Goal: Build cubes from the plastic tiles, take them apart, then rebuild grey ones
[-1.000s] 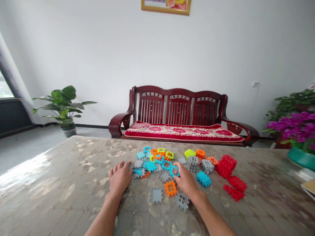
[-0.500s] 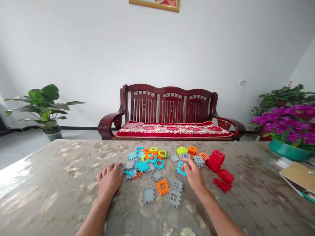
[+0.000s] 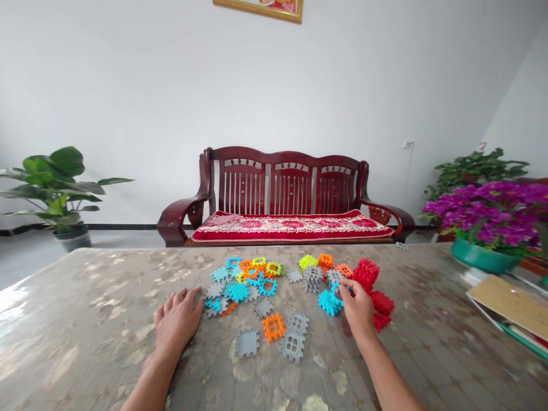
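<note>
My left hand (image 3: 178, 319) lies open and flat on the table, just left of a mixed pile of square building tiles with toothed edges. Grey, blue, orange and yellow-green pieces overlap there, among them a solid blue tile (image 3: 238, 292). In the fingertips of my right hand (image 3: 357, 305) is a blue tile (image 3: 336, 287), partly hidden by the fingers. It is just above a small blue stack (image 3: 329, 303). Behind it stands a grey stack (image 3: 313, 279). Red tiles (image 3: 366, 273) are heaped beyond and to the right of my right hand.
Nearer me lie a grey tile (image 3: 247, 342), an orange window tile (image 3: 274, 327) and two grey window tiles (image 3: 293, 334). A teal flower pot (image 3: 483, 255) and a brown folder (image 3: 509, 302) occupy the table's right side. A wooden bench (image 3: 285, 191) stands beyond.
My right hand has moved right with the blue tile, uncovering the blue stack and the grey stack. My left hand stays beside the pile. The view has turned slightly right.
</note>
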`<action>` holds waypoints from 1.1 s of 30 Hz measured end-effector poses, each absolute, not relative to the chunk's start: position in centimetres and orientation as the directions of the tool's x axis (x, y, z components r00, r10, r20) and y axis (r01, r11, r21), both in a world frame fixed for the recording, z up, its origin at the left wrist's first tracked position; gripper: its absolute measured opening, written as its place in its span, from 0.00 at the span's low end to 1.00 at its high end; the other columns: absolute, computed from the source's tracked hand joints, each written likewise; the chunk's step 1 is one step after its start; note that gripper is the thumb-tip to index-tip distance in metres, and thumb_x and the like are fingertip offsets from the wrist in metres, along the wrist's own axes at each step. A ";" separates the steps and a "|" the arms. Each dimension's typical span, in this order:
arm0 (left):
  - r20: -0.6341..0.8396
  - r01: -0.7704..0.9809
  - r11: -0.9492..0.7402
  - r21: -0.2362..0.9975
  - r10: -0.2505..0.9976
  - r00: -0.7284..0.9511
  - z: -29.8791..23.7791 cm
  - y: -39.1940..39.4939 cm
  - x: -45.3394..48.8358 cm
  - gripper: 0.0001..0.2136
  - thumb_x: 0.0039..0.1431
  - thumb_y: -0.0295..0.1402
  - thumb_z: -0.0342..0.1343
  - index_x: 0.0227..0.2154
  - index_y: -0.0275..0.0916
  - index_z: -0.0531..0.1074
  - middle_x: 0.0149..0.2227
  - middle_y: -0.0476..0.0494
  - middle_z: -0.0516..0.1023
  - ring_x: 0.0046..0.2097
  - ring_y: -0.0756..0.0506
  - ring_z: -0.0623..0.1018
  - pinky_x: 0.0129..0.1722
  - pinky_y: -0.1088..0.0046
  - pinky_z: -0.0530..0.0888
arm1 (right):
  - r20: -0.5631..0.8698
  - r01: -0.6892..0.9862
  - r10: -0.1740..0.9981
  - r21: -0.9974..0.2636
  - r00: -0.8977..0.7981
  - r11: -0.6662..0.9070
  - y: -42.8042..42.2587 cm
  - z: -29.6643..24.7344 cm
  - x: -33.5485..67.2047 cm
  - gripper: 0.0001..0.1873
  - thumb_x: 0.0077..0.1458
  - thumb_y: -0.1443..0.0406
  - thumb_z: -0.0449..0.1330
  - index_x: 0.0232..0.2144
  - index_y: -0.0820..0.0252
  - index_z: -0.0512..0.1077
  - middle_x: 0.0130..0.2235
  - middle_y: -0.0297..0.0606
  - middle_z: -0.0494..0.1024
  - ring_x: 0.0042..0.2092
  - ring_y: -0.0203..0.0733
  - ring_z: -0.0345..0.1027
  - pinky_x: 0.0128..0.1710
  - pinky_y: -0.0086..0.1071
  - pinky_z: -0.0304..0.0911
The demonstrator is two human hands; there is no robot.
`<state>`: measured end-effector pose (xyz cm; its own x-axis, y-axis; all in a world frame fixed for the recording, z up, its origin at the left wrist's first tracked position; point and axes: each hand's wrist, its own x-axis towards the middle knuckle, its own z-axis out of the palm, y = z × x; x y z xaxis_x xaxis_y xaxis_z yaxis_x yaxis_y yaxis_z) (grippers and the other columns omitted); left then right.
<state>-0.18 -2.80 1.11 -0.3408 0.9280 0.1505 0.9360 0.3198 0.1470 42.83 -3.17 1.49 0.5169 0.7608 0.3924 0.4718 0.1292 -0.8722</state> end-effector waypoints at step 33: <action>0.151 0.936 0.326 0.134 0.927 -0.344 0.9 -2.7 -0.4 0.23 0.65 0.43 0.39 0.59 0.50 0.67 0.63 0.42 0.65 0.65 0.38 0.62 0.61 0.58 0.55 | 0.318 0.924 0.918 -0.368 0.235 -0.109 -4.5 2.1 40.7 0.23 0.52 0.56 0.59 0.49 0.57 0.73 0.47 0.41 0.77 0.50 0.49 0.68 0.50 0.36 0.59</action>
<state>-0.36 -2.68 0.86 -0.3444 0.9266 0.1512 0.9358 0.3258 0.1345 40.71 -4.54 2.12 0.2352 0.9183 0.3183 0.9235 -0.1090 -0.3677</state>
